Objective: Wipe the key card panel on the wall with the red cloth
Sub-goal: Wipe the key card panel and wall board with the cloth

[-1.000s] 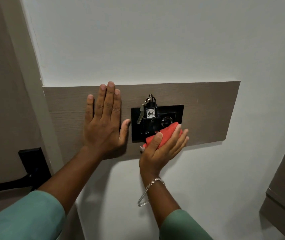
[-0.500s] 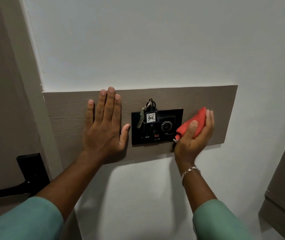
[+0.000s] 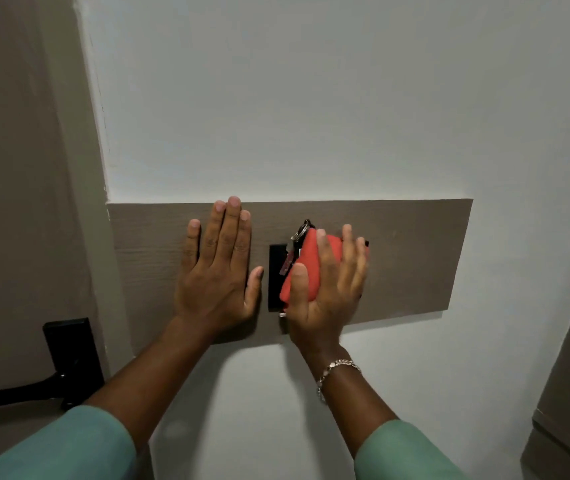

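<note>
Change: the right hand (image 3: 325, 292) has swept the red cloth (image 3: 306, 268) back from the wooden board (image 3: 415, 258) onto the black key card panel (image 3: 276, 271).
Fingers: right fingers (image 3: 346, 244) pressing the cloth flat; left hand (image 3: 217, 268) released, braced beside it.
Meaning: wiping seems midway.

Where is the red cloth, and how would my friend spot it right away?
Find the long brown wooden strip across the white wall. Near its middle sits a black key card panel with keys hanging at its top. The red cloth is pressed on that panel under the right hand, the only bright red thing there; the left hand lies flat and bare beside it.
</note>
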A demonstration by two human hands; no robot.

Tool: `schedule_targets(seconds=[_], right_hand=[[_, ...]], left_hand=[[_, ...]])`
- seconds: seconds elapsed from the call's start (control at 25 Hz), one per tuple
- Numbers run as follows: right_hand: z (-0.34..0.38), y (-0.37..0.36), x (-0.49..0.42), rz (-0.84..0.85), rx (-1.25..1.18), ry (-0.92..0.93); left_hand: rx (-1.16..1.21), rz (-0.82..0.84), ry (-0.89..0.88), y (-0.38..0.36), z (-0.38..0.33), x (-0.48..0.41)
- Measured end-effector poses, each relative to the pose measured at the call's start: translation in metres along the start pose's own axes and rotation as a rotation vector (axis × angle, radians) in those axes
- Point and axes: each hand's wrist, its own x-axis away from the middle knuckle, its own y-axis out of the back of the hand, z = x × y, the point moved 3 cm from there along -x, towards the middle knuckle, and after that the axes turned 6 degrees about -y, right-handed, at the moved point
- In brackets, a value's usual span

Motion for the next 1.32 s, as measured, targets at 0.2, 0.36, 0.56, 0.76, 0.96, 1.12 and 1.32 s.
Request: schedule_targets(seconds=[0.2, 0.36, 0.56, 0.76, 0.96, 1.12, 1.32], right_hand=[[-0.031, 0.017, 0.002, 0.217, 0.157, 0.388], [-0.021, 0.016, -0.016, 0.172, 0.107, 0.081], [-0.026, 0.023, -0.001, 0.320, 0.184, 0.433], [-0.035, 0.037, -0.011, 0.373, -0.023, 0.250], [-0.034, 0.048, -0.021, 0.440, -0.136, 0.216], [-0.041, 0.056, -0.027, 0.573, -0.206, 0.135], [-0.071, 0.081, -0.034, 0.602, -0.227, 0.006]], left_hand=[[-0.004, 0.014, 0.005, 0.001, 0.001, 0.000], [0.020, 0.074, 0.018, 0.011, -0.003, -0.002], [0.368, 0.033, 0.091, 0.040, -0.019, -0.014], [0.339, 0.057, 0.043, 0.051, -0.066, -0.031], [0.338, 0.022, 0.117, 0.050, -0.084, -0.033], [0.256, 0.088, 0.048, 0.049, -0.097, -0.031], [0.204, 0.062, -0.002, 0.057, -0.129, -0.040]])
